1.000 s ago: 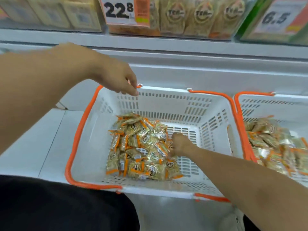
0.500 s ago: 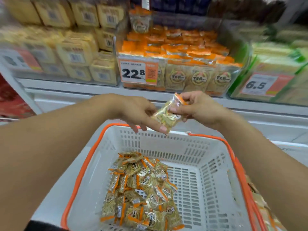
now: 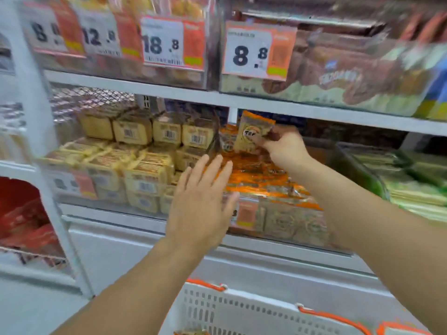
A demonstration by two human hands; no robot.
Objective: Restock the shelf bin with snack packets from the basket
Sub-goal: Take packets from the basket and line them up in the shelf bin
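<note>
Head view: right hand [image 3: 283, 147] pinches an upright orange-and-beige foil snack packet [image 3: 254, 131] above the clear plastic shelf bin [image 3: 290, 223] of orange packets; left hand [image 3: 200, 204] spreads straight fingers, holding nothing, above the white slotted basket [image 3: 242, 310].

An orange-and-tan snack packet [image 3: 254, 132] is being held upright above the clear shelf bin [image 3: 278, 221], itself heaped with orange packets.
</note>
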